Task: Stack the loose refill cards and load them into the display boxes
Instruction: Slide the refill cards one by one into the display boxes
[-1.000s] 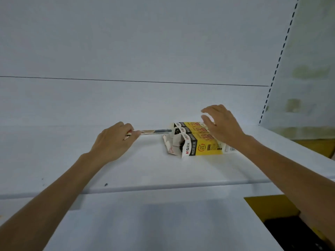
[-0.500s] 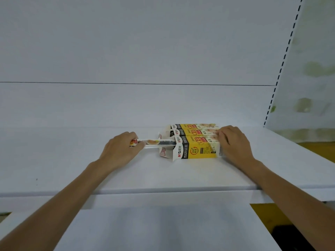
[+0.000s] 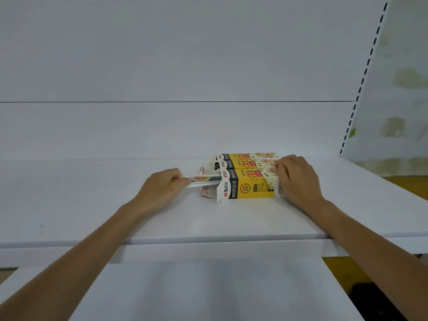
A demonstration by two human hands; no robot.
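On the shelf (image 3: 92,205): display boxes (image 3: 252,181), refill cards (image 3: 203,179)
Boxes lie side by side, near to far; cards jut left from the nearest.

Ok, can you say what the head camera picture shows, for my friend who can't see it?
A person's left hand pinches a thin stack of refill cards, its tip at the open end of the nearest of three yellow display boxes on a white shelf. The right hand holds the boxes' other end.
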